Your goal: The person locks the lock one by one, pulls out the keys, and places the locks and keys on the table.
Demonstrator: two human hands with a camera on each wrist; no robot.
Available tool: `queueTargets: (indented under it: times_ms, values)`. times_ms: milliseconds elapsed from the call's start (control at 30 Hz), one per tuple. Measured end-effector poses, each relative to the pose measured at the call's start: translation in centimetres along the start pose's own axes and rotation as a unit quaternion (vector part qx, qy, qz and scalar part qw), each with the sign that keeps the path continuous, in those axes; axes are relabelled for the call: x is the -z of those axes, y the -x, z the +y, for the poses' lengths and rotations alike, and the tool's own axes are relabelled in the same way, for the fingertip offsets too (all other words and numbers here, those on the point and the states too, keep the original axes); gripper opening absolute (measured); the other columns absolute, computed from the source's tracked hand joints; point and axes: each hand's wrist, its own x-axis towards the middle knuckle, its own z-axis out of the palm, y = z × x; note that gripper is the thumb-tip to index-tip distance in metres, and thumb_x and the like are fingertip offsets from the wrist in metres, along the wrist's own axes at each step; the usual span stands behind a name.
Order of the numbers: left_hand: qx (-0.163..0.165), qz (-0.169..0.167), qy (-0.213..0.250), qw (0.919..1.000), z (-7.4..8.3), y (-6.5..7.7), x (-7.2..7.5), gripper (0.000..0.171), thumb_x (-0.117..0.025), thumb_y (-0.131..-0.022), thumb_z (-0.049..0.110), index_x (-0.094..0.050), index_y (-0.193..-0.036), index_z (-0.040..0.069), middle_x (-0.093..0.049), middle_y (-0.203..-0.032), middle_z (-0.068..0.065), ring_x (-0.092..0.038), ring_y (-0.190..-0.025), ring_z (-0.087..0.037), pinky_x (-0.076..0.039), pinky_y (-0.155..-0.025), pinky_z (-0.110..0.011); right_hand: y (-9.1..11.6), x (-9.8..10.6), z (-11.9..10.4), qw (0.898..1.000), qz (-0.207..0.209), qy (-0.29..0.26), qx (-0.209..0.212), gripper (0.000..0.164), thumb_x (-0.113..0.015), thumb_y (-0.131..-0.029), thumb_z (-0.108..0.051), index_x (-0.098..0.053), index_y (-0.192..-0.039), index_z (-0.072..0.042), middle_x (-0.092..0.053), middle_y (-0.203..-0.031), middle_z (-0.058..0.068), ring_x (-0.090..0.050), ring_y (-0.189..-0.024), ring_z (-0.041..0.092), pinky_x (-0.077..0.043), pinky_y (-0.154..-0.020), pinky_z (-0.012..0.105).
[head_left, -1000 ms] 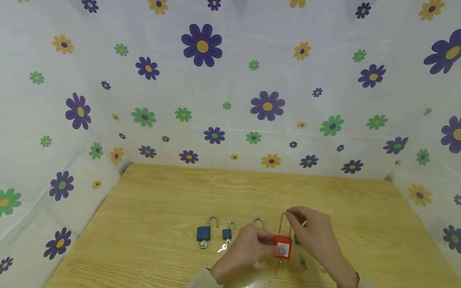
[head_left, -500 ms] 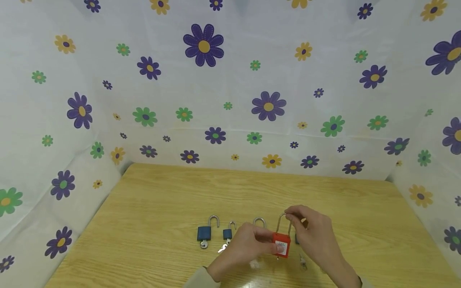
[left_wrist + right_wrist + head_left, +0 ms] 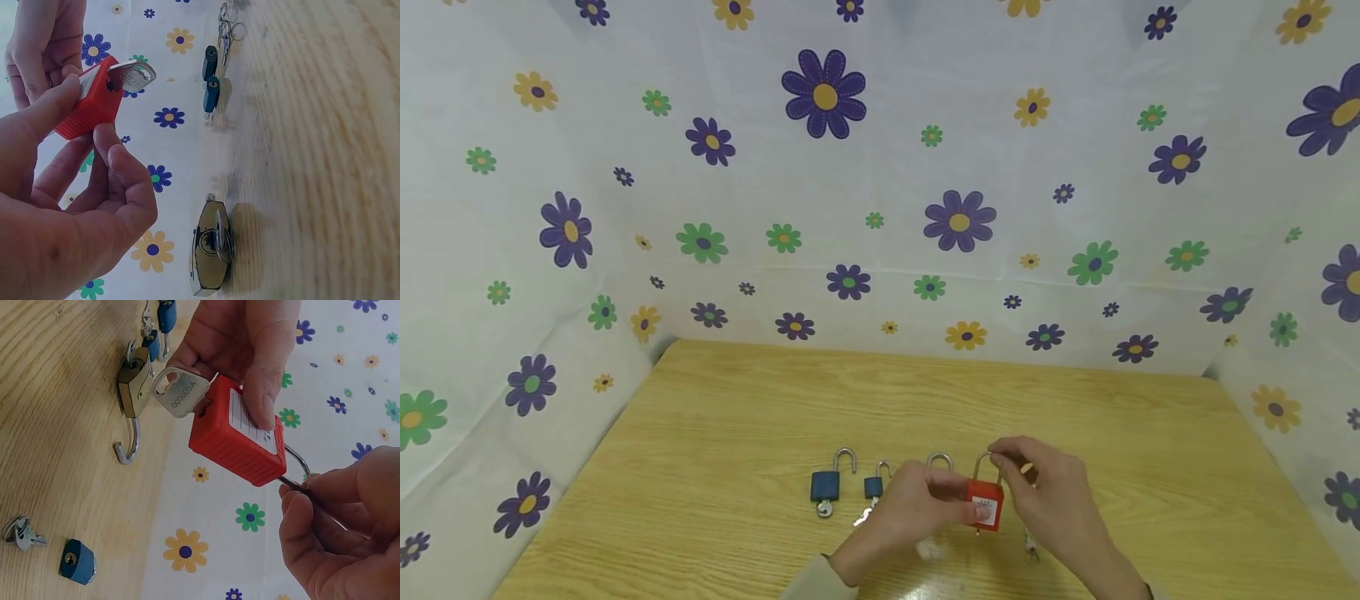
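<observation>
My left hand (image 3: 917, 508) holds a red padlock (image 3: 992, 492) above the table, its thumb lying over the white label. A silver key (image 3: 181, 392) sticks out of the keyhole in the padlock's bottom. With thumb and fingertips, my right hand (image 3: 1056, 492) pinches the top of the metal shackle (image 3: 977, 468), whose legs run down to the red body. Behind my left hand, a brass padlock (image 3: 135, 387) lies with its shackle open; the head view shows little more than its shackle. A blue padlock (image 3: 78, 561) in the right wrist view is hidden behind my right hand in the head view.
Two blue padlocks, one larger (image 3: 824, 486) and one smaller (image 3: 873, 487), lie left of my hands with shackles open and keys at their bottoms. Loose keys (image 3: 1032, 546) rest on the wooden table (image 3: 715, 433) near my right wrist. A flower-patterned cloth (image 3: 880, 167) surrounds the table.
The red padlock's shackle, earlier held high and off to one side, has come over the body and down, so less of it shows. The right hand has moved slightly down with it.
</observation>
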Motion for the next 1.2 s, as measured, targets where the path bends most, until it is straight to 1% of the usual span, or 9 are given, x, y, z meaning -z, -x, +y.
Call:
queueTargets:
  times_ms: [233,333,400,533,667,733,833,1000,1200]
  values:
    - [0.011,0.01,-0.002,0.9999,0.3,0.0,0.4,0.033,-0.079,-0.08,0.033,-0.078,-0.105,0.012,-0.077,-0.09,0.0,-0.066,-0.08,-0.009,-0.057,-0.071,-0.034,0.6,0.6,0.0,0.998,-0.002,-0.001,-0.063,0.011,-0.068,-0.09,-0.005,-0.074,-0.099,-0.007,-0.073,-0.08,0.0,-0.062,-0.062,0.008,-0.056,-0.052,0.027]
    - [0.012,0.017,0.008,0.9997,0.5,-0.1,0.5,0.03,-0.079,-0.08,0.032,-0.078,-0.103,0.012,-0.077,-0.092,-0.001,-0.066,-0.082,-0.01,-0.056,-0.071,-0.034,1.1,0.9,0.2,0.993,-0.03,-0.008,-0.114,0.012,-0.066,-0.092,-0.009,-0.074,-0.1,-0.007,-0.075,-0.084,0.002,-0.063,-0.069,0.01,-0.056,-0.055,0.028]
    - [0.015,0.021,0.015,0.9995,0.6,-0.1,0.6,0.029,-0.079,-0.08,0.034,-0.079,-0.102,0.014,-0.077,-0.091,-0.001,-0.066,-0.081,-0.011,-0.055,-0.068,-0.032,1.6,1.0,0.4,0.985,-0.065,-0.02,-0.159,0.014,-0.066,-0.093,-0.012,-0.074,-0.103,-0.007,-0.076,-0.089,0.004,-0.065,-0.074,0.012,-0.058,-0.06,0.031]
    - [0.018,0.027,0.023,0.9992,0.8,-0.3,0.7,0.029,-0.078,-0.08,0.036,-0.079,-0.099,0.014,-0.078,-0.09,-0.002,-0.067,-0.077,-0.012,-0.051,-0.063,-0.03,2.7,1.0,1.1,0.956,-0.162,-0.102,-0.221,0.021,-0.063,-0.095,-0.014,-0.071,-0.112,-0.003,-0.075,-0.101,0.01,-0.064,-0.081,0.018,-0.058,-0.064,0.035]
    - [0.02,0.028,0.022,0.9992,0.8,-0.3,0.7,0.03,-0.078,-0.08,0.038,-0.079,-0.098,0.014,-0.077,-0.09,-0.002,-0.067,-0.075,-0.013,-0.048,-0.061,-0.03,3.6,0.6,2.2,0.913,-0.247,-0.227,-0.234,0.032,-0.057,-0.099,-0.015,-0.063,-0.12,0.008,-0.073,-0.102,0.018,-0.062,-0.081,0.026,-0.057,-0.06,0.035]
    - [0.019,0.026,0.024,0.9992,0.8,-0.3,0.7,0.03,-0.078,-0.081,0.038,-0.079,-0.098,0.014,-0.077,-0.091,-0.002,-0.067,-0.076,-0.013,-0.048,-0.061,-0.03,3.9,0.3,2.4,0.894,-0.269,-0.267,-0.241,0.038,-0.056,-0.1,-0.019,-0.059,-0.124,0.011,-0.072,-0.102,0.019,-0.061,-0.081,0.027,-0.056,-0.061,0.034]
    - [0.02,0.027,0.025,0.9991,0.8,-0.3,0.6,0.029,-0.078,-0.081,0.036,-0.079,-0.098,0.013,-0.077,-0.09,-0.003,-0.067,-0.075,-0.013,-0.048,-0.06,-0.03,4.0,-0.2,2.6,0.876,-0.278,-0.298,-0.256,0.042,-0.056,-0.1,-0.021,-0.057,-0.126,0.012,-0.071,-0.103,0.019,-0.061,-0.083,0.027,-0.055,-0.063,0.031]
    - [0.021,0.029,0.027,0.999,0.8,-0.2,0.5,0.029,-0.077,-0.082,0.034,-0.079,-0.1,0.012,-0.076,-0.091,-0.003,-0.065,-0.075,-0.013,-0.049,-0.061,-0.03,4.1,-0.6,2.5,0.868,-0.276,-0.309,-0.274,0.042,-0.058,-0.099,-0.023,-0.058,-0.124,0.011,-0.072,-0.101,0.016,-0.062,-0.085,0.025,-0.054,-0.065,0.03]
    - [0.026,0.033,0.026,0.9988,0.9,0.0,0.4,0.025,-0.076,-0.084,0.029,-0.078,-0.1,0.009,-0.074,-0.09,-0.004,-0.062,-0.073,-0.014,-0.048,-0.058,-0.027,4.3,-1.4,1.8,0.889,-0.239,-0.274,-0.278,0.036,-0.066,-0.093,-0.028,-0.064,-0.104,0.007,-0.072,-0.087,0.014,-0.062,-0.071,0.021,-0.054,-0.06,0.029]
